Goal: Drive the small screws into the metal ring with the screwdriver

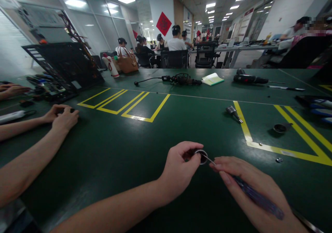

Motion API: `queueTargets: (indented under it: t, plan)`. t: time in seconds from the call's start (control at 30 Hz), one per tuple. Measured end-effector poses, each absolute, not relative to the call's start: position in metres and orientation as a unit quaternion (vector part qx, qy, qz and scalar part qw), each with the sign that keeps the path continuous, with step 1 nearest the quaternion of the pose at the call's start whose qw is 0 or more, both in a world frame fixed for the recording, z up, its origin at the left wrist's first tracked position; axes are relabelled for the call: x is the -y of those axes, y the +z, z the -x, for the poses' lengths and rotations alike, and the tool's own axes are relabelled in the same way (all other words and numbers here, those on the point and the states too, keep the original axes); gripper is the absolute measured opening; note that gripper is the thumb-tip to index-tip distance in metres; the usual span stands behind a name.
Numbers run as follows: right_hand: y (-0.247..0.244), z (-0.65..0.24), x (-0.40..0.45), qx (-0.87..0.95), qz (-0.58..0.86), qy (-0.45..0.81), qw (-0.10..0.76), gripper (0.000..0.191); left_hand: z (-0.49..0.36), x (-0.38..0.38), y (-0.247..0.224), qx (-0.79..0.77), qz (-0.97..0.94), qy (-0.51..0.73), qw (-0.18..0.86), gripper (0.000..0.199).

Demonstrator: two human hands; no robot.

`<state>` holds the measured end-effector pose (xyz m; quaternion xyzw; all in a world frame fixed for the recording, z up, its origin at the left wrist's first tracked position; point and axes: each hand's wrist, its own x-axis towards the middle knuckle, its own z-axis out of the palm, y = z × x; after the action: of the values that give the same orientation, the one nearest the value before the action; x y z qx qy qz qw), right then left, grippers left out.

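left hand point(180, 168) pinches a round metal cup point(202, 159); right hand point(256, 177) grips a screwdriver point(255, 195), its shaft at the cup's mouth. work judged under way, unfinished: beyond the right hand, a metal fitting point(232, 113), second cup point(280, 128) and small nut point(279, 160) lie loose, unjoined.

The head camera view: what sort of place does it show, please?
Most likely an office-like room used for bench work: a green worktable marked with yellow tape, a screwdriver in the right hand, and office chairs with seated people beyond.
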<state>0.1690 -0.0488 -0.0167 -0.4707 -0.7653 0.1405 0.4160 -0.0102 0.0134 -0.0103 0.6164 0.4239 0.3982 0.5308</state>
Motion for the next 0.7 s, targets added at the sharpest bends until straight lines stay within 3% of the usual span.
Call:
queueTargets:
  t: [0.53, 0.6, 0.7]
  plan:
    - [-0.013, -0.165, 0.052, 0.768, 0.461, 0.124, 0.427, 0.027, 0.011, -0.019, -0.016, -0.424, -0.623, 0.404, 0.518, 0.021]
    - [-0.013, -0.167, 0.05, 0.737, 0.485, 0.157, 0.443, 0.021, 0.015, -0.027, -0.019, -0.428, -0.626, 0.402, 0.513, 0.027]
    - [-0.012, -0.17, 0.044, 0.671, 0.536, 0.221, 0.462, 0.014, 0.022, -0.042, -0.025, -0.42, -0.652, 0.405, 0.484, 0.053]
